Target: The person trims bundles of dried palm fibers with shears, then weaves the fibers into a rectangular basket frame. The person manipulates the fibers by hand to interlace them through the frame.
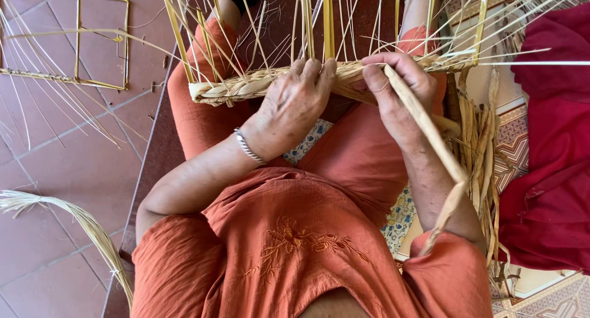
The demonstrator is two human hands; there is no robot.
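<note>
A seated person in an orange embroidered tunic works at a half-woven straw basket resting across the knees, the frame of yellow uprights rising away from both hands. Nearest the body, one flat straw strip runs from the right hand down along the right forearm toward the elbow. The right hand is closed around that strip, thumb and fingers pinching it against the woven rim. Just beside it, the left hand, a single silver bracelet on its wrist, curls its fingers over the rim, pressing the braid flat.

Risk, as it looks from here: the strip is dry and bent sharply at the pinch, and could crack or split if pulled hard; loosening the left-hand press could let the last turns of braid slacken. The thin loose stalks fanning beyond the hands could snag a sleeve.

Count: two hands, one basket in work, one strip held. Right of the right hand lies one bundle of spare straw, and past it one red cloth. Far to the left of the left hand, one bare square frame on the tiled floor, and one curved sheaf of straw.
</note>
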